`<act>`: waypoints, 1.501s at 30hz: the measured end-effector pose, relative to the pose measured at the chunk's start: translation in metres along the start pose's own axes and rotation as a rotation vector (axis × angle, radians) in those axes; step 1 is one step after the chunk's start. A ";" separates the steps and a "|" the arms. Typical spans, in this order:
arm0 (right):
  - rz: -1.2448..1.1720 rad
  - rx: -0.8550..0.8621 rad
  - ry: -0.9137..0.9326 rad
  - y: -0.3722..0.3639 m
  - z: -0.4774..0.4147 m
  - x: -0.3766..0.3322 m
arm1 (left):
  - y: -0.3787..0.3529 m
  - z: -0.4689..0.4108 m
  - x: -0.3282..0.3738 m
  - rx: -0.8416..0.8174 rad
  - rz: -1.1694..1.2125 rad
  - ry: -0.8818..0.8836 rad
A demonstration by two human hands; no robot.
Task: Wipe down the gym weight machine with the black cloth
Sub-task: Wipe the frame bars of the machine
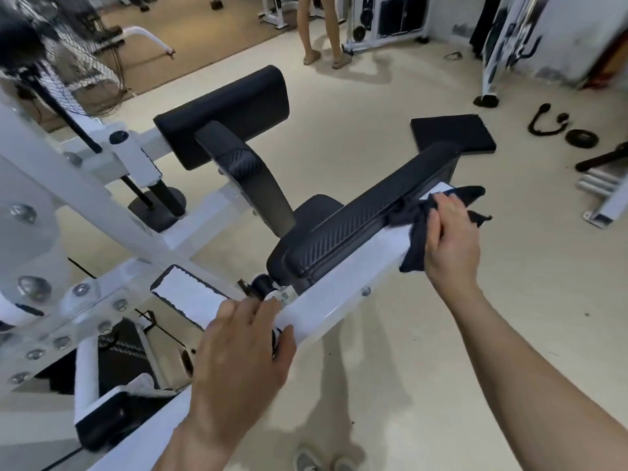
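right grip: right hand (448, 232) has fingers curled round the black cloth (419, 229), bunched, pressing it on the top face of the white frame beam (326, 300), near the beam's far end
cloth: touching the beam and the lower edge of the long black pad (370, 219); loose ends stick out past the fingers toward the far side and hang over the beam's near edge
left grip: left hand (238, 362) clamps the same white beam at its near end, thumb on the near side face, fingers over the top
knob: small black knob (263, 283) just beyond the left fingertips, at the near end of the long pad
machine: white frame, bolted plate (51, 300) at left; second black pad (224, 113) further back, curved black arm below it
floor: flat black mat (453, 134) past the far end of the long pad; curved black handle (545, 122) and small weight plate (581, 137) at right
background: another person's legs (323, 28) at top, standing on the floor
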State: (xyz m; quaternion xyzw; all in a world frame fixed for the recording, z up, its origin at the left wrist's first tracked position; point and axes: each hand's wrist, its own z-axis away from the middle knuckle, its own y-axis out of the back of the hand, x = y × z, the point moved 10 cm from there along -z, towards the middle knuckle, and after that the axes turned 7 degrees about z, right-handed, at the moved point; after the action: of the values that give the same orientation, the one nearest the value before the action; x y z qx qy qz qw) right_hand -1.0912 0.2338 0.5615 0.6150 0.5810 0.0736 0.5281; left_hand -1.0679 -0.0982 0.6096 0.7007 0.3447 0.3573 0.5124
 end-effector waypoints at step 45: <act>-0.130 -0.657 1.377 0.027 0.036 -0.065 | -0.107 0.010 0.224 0.483 0.972 0.831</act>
State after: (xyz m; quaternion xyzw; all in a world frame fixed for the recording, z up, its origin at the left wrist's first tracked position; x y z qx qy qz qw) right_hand -1.0689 0.1686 0.5999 0.2063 0.7621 0.5782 0.2056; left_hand -0.9580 0.1129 0.5374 0.6753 0.2290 0.6992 -0.0520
